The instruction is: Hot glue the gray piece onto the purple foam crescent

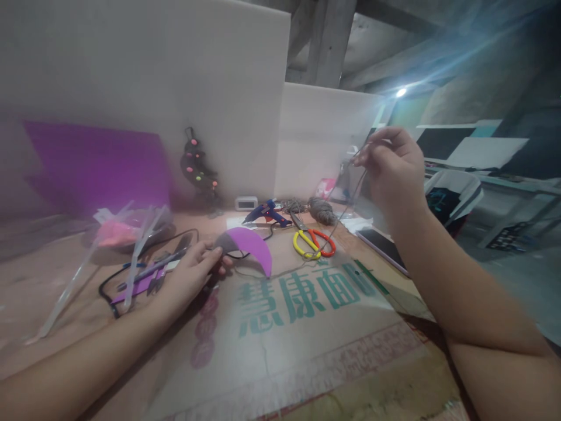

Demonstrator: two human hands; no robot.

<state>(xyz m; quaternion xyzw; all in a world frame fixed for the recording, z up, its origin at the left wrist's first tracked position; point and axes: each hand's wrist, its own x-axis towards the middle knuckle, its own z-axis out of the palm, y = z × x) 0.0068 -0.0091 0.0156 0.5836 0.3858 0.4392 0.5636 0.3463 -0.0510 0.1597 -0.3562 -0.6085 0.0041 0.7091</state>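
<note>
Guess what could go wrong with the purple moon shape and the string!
The grey strand from the right hand appears to cross the scissors by their handles, so it might snag. The purple crescent looks thin and might bend if the left hand squeezes hard.

Room over printed sheet (pixel 302 348); crescent (pixel 252 241), scissors (pixel 310 234), glue gun (pixel 268 211) block rear

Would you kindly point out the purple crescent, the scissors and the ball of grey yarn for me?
Purple crescent (pixel 250 241), head view: middle of its purple face.
Scissors (pixel 312 235), head view: where the yellow and red handles meet.
Ball of grey yarn (pixel 322 211), head view: middle of its wound side.
</note>
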